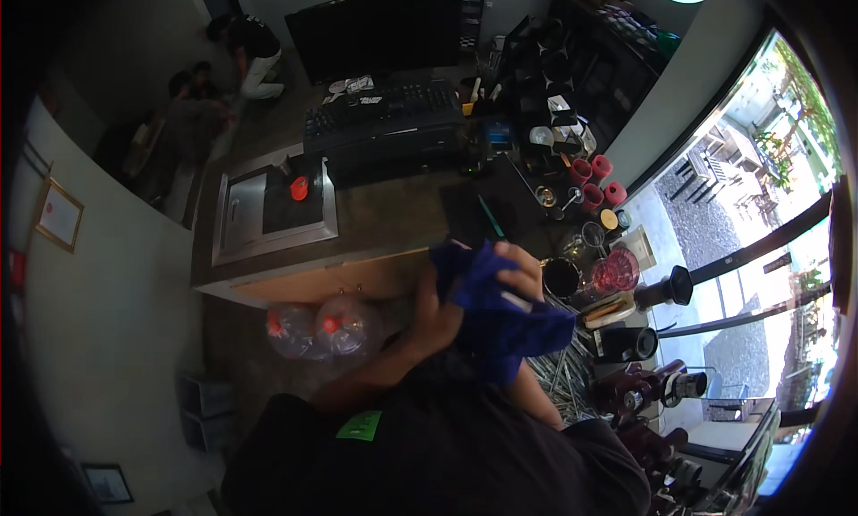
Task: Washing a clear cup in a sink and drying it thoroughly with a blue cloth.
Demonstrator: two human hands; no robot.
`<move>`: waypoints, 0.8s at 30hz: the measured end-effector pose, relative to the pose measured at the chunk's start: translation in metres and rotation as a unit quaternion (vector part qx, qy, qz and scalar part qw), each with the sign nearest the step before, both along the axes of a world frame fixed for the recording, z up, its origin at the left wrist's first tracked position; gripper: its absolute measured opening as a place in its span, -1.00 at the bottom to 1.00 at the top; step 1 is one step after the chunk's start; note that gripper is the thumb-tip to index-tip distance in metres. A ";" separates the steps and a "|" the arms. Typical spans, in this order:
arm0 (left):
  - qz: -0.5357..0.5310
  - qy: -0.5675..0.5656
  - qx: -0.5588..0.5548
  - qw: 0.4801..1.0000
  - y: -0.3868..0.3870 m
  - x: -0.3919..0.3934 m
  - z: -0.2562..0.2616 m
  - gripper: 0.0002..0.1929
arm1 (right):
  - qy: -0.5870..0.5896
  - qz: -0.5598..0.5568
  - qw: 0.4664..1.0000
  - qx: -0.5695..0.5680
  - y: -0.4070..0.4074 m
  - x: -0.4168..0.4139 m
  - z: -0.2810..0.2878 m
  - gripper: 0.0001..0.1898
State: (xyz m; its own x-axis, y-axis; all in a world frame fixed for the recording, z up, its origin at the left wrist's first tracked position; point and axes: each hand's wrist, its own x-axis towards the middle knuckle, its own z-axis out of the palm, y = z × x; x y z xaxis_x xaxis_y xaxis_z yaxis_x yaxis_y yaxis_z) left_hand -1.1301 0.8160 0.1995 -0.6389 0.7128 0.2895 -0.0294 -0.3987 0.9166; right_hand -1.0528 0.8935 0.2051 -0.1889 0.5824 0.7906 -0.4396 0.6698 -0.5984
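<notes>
A dark blue cloth (519,332) is bunched up in front of my chest, with one end hanging down over my right forearm. My left hand (436,315) grips it from the left side, slightly blurred. On the far side, the fingers of my right hand (523,268) curl around the cloth. Something pale (516,301) shows between the folds; whether an object is wrapped inside cannot be made out. Just beyond the hands lie a dark mat (462,211) and a slim green tool (491,216) on the counter.
Left on the counter is a steel sink (241,211) holding a red item (299,188). Glass drippers (617,268), red cups (592,196) and coffee grinders (630,389) crowd the right side. Large clear bottles (345,328) stand below. Several people (255,53) are at the far left.
</notes>
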 end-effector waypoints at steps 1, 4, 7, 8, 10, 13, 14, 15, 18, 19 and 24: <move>0.000 0.079 0.018 0.997 -0.004 -0.003 0.003 -0.60 | 0.006 -0.009 0.998 -0.058 -0.004 -0.004 -0.005 -0.64; 0.026 0.263 0.092 0.960 -0.008 -0.010 0.002 -0.50 | 0.024 0.033 0.933 -0.356 -0.028 -0.004 0.011 -0.74; 0.046 0.309 0.144 0.939 -0.014 -0.007 0.010 -0.49 | -0.112 -0.018 0.952 -0.284 -0.032 0.006 0.016 -0.77; 0.046 0.311 0.143 0.939 -0.018 -0.008 0.011 -0.49 | -0.156 -0.034 0.953 -0.258 -0.033 0.009 0.017 -0.78; 0.072 0.347 0.074 0.932 -0.026 -0.013 0.010 -0.53 | -0.243 -0.070 0.946 -0.204 -0.034 0.015 0.015 -0.79; 0.101 0.207 0.004 0.973 -0.034 0.006 0.004 -0.60 | -0.368 -0.123 0.914 -0.118 -0.038 0.021 0.015 -0.82; 0.099 0.207 0.004 0.973 -0.038 0.006 -0.002 -0.60 | -0.367 -0.124 0.914 -0.119 -0.043 0.024 0.012 -0.82; 0.042 0.164 -0.070 0.983 -0.042 0.005 -0.005 -0.58 | -0.302 -0.103 0.929 -0.185 -0.051 0.030 0.006 -0.83; -0.049 -0.043 -0.200 0.978 -0.045 0.007 0.022 -0.56 | -0.186 -0.082 0.974 -0.099 -0.053 0.038 0.005 -0.83; -0.075 -0.202 -0.247 0.945 -0.045 0.007 0.039 -0.58 | -0.130 -0.077 0.987 0.057 -0.051 0.040 0.010 -0.81; -0.037 0.009 -0.135 0.990 -0.055 0.011 0.028 -0.60 | 0.023 -0.071 0.993 -0.086 -0.068 0.022 -0.009 -0.73</move>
